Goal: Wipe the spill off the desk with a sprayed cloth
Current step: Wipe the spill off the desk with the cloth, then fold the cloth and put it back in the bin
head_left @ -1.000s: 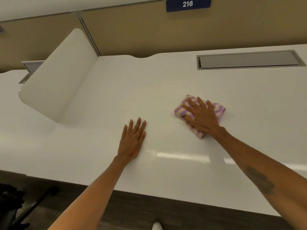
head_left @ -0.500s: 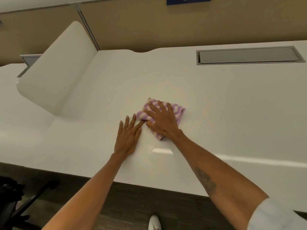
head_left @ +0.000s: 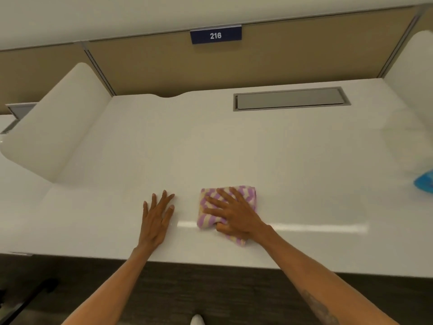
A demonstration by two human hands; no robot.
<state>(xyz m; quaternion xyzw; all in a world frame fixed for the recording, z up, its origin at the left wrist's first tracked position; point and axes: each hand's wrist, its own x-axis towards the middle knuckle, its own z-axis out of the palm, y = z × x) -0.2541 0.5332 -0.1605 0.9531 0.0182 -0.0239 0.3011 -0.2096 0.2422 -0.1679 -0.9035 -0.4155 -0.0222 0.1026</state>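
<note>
Cloth (head_left: 227, 211) lies folded on the white desk (head_left: 234, 148), purple and cream stripes, near the front edge and a little right of the middle. My right hand (head_left: 236, 219) presses flat on top of it, fingers spread wide and pointing away from me, the thumb tucked against the cloth's near edge; it pins the cloth down rather than gripping it. My left hand (head_left: 156, 220) rests palm down on the bare desk just beside the cloth, fingers straight and slightly fanned, holding nothing, a narrow strip of desk between it and the cloth. A bright streak of light glints on the surface right of my right wrist. Farther back a grey hatch (head_left: 290, 99) sits flush in the desktop, and above it a blue plate (head_left: 215, 35) reads 216. White dividers (head_left: 54, 127) rise at both sides. At the right edge something blue (head_left: 425, 181) shows, cut off by the frame.
</note>
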